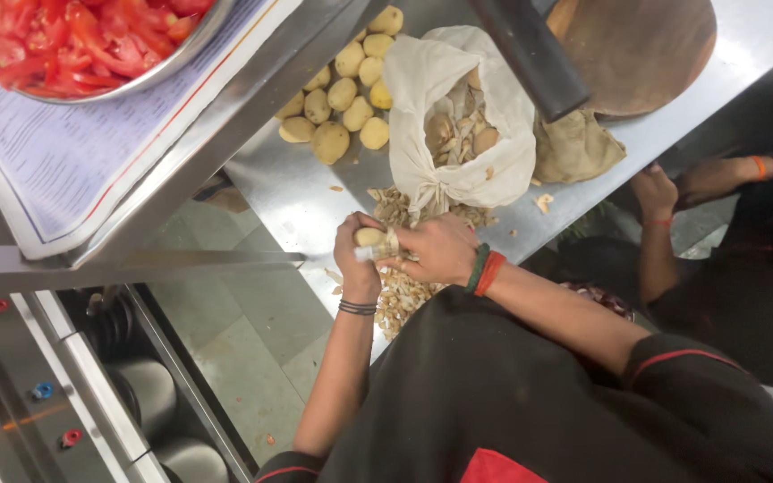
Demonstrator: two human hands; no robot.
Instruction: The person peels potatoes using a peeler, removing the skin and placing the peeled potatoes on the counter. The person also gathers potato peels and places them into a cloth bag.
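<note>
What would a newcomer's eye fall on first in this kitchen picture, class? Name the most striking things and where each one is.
At the centre, the left hand and right hand grip a pale potato over a heap of peelings at the steel counter's edge. Behind them sit an open white cloth bag and a cluster of peeled potatoes. A bowl of chopped tomatoes glows red at top left.

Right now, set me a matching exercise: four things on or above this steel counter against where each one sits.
Things:
1. peeled potatoes
2. cloth sack
3. peel scraps
4. tomato bowl

Places:
A. under the hands, at the counter edge
B. top left, on printed paper
C. heaped left of the sack
D. middle of the counter, open-mouthed

Pairs: 1-C, 2-D, 3-A, 4-B
</note>
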